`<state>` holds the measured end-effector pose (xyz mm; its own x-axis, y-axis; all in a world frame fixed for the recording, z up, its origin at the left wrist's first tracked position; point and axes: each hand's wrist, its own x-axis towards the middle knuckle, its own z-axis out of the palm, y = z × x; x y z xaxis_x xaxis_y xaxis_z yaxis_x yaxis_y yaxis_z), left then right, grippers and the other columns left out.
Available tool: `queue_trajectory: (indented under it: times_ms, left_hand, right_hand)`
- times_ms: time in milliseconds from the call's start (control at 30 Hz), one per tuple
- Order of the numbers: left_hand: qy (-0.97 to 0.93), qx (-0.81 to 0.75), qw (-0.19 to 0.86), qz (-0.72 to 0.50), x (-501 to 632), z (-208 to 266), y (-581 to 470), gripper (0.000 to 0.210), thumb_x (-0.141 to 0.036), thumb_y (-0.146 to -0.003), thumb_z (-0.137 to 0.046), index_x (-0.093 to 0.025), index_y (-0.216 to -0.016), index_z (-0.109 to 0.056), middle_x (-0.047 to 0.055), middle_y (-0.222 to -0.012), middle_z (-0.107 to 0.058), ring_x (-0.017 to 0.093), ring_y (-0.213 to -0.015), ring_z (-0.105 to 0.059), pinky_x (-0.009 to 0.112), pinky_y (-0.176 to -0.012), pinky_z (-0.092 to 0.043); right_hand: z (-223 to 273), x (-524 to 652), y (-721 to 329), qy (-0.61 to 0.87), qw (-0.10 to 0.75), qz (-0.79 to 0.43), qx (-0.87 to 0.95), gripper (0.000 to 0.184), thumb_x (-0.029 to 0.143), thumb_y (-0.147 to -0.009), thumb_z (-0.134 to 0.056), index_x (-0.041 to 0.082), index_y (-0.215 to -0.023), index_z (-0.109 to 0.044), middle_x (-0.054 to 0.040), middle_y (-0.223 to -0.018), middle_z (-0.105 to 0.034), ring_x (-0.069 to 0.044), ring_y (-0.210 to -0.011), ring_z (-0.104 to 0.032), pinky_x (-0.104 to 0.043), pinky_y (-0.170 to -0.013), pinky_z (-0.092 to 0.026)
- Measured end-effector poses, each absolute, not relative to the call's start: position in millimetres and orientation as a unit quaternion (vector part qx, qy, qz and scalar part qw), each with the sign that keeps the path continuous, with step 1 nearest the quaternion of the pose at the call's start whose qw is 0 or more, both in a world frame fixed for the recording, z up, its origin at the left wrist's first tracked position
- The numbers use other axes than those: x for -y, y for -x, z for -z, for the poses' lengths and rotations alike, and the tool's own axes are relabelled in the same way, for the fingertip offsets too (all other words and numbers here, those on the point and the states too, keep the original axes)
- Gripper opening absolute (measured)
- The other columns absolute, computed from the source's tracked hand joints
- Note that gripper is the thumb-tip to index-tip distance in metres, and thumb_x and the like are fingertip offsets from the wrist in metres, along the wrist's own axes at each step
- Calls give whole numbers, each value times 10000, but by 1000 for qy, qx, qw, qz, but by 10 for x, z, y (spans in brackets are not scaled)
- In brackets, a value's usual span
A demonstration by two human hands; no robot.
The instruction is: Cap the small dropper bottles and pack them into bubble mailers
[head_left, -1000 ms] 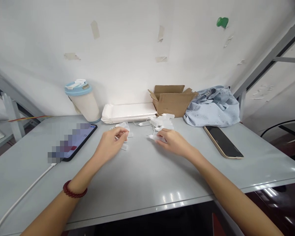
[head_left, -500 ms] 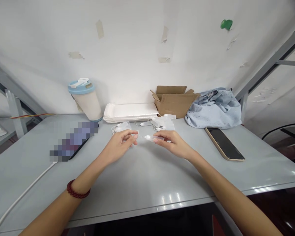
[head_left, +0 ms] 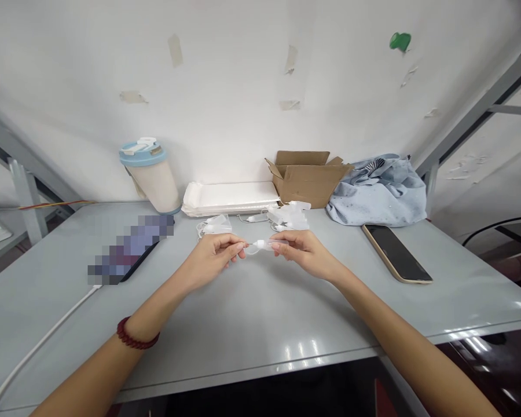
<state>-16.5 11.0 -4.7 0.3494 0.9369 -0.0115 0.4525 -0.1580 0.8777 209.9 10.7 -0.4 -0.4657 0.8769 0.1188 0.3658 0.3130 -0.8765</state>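
Observation:
Between thumb and fingers, my right hand point(head_left: 301, 250) grips a small translucent squeeze bottle point(head_left: 276, 245) lying sideways. Its white neck point(head_left: 261, 244) and thin metal needle tip point left. My left hand point(head_left: 219, 253) is pinched at the needle's end, its fingers closed around a small cap that they mostly hide. A thin clear strap point(head_left: 252, 251) curves under the needle from the left fingers toward the neck. Just beyond my hands lie several similar bottles point(head_left: 290, 217) in a loose heap, and others with looped straps point(head_left: 215, 223) on the left.
A stack of white trays or packs point(head_left: 230, 194), an open cardboard box point(head_left: 315, 185) and a bundled blue cloth point(head_left: 380, 194) line the wall. A blue-lidded tumbler point(head_left: 150, 179) stands left. Phones lie left point(head_left: 132, 252) and right point(head_left: 397, 255) on the grey table point(head_left: 243, 336).
My left fingers have closed and moved slightly right, meeting the needle tip. The curved strap now shows under the needle. My right hand stays in place with the bottle.

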Motion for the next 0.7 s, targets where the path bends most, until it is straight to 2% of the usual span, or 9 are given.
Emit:
queue_trajectory:
  times_ms: [367, 700]
  left_hand:
    - [-712, -482, 421, -288, -93, 17, 151, 337, -472, -817, -522, -178, -801, -686, 40, -753, -663, 137, -606, -513, 261, -597, -445]
    - [-719, -482, 410, -288, -91, 48, 155, 330, -457, -826, -517, -178, -806, -690, 35, -740, -653, 143, -615, -510, 266, -604, -431]
  right_hand:
    - [23, -111, -2092, 421, 300, -386, 764, 314, 415, -900, -483, 163, -890, -669, -18, -742, -614, -102, -623, -487, -232, -584, -404]
    - [43, -117, -2088, 414, 297, -375, 775, 316, 408, -908, -473, 157, -878, -661, -10, -724, -590, -97, -589, -448, -229, -564, -369]
